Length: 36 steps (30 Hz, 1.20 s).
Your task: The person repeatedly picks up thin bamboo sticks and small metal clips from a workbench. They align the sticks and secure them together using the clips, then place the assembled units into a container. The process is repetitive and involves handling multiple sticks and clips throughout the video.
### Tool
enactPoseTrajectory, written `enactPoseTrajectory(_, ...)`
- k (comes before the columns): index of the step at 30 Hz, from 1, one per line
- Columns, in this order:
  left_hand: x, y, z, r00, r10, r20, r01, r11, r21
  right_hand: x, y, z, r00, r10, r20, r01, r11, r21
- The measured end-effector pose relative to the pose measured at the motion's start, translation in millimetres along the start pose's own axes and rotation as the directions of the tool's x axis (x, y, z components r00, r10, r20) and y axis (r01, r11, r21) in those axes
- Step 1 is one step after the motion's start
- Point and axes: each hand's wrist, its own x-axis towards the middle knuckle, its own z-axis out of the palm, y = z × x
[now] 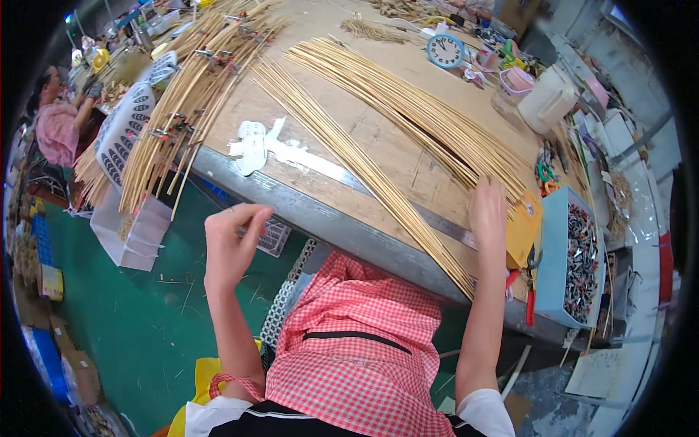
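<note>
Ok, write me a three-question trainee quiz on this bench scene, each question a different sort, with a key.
1. True or false: the right hand rests on the thin cane strips spread across the wooden bench.
2. Multiple choice: the left hand is A) pressed flat on the bench, B) raised off the bench edge with fingers curled, C) inside the blue box of clips.
3. Fill in: near the far end of the strips stands a round blue ____.

Key: 1 true; 2 B; 3 clock.
</note>
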Motion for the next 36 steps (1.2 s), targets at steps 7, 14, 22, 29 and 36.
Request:
enactPoseTrajectory(7,-6,3,23,0.994,0.042,0.104,-0.037,0.998,-0.048,16,11,10,0.996,0.084,0.029,-0.084,0.996,-0.015)
enactPoseTrajectory(14,-12,10,35,0.976,0.126,0.18,-0.124,0.992,-0.017,15,29,2,0.988,0.086,-0.124,-0.068,0.987,0.144)
enactPoseTrajectory(22,-13,12,46,0.966,0.152,0.211,-0.143,0.988,-0.058,-16,21,-51,0.979,0.109,-0.171,-0.03,0.911,0.411)
enactPoseTrajectory(29,-23,26,63,0.977,-0.129,0.169,0.211,0.686,-0.696,-94,-70,-85,0.845,-0.008,0.534,-0.534,-0.006,0.845)
enactPoseTrajectory(36,-20,8,55,0.966,-0.228,0.122,0.219,0.472,-0.854,-134,-109,-73,0.73,-0.348,0.589,-0.669,-0.182,0.721)
